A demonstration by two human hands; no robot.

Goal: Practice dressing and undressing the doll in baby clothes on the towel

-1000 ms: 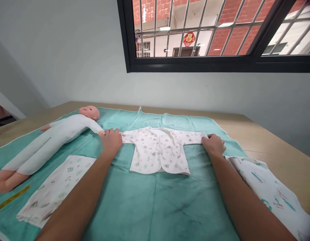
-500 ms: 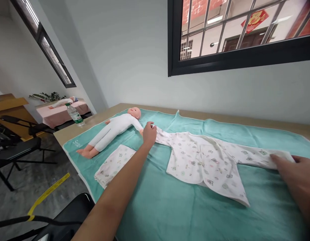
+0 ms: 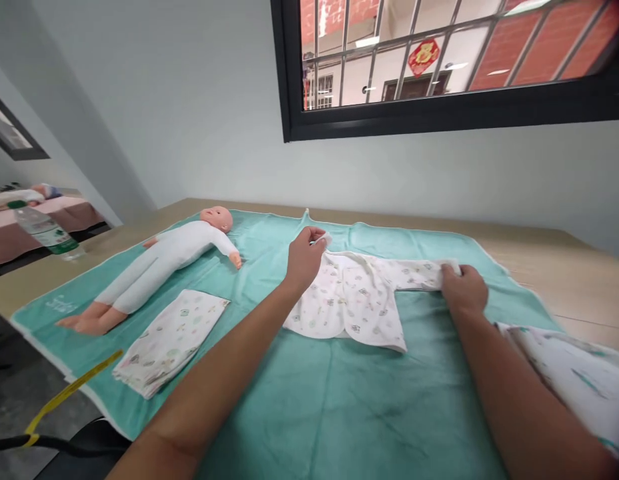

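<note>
Shirt (image 3: 362, 303) has one sleeve (image 3: 419, 274) pinched in my right hand (image 3: 464, 290), the other in my left hand (image 3: 305, 257); a doll (image 3: 177, 252) lies along the blanket's (image 3: 379, 407) left edge.

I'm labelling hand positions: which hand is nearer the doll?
Left. The left hand holds one sleeve of the jacket, to the right of the doll; the right hand grips the other sleeve, farther right.
</note>
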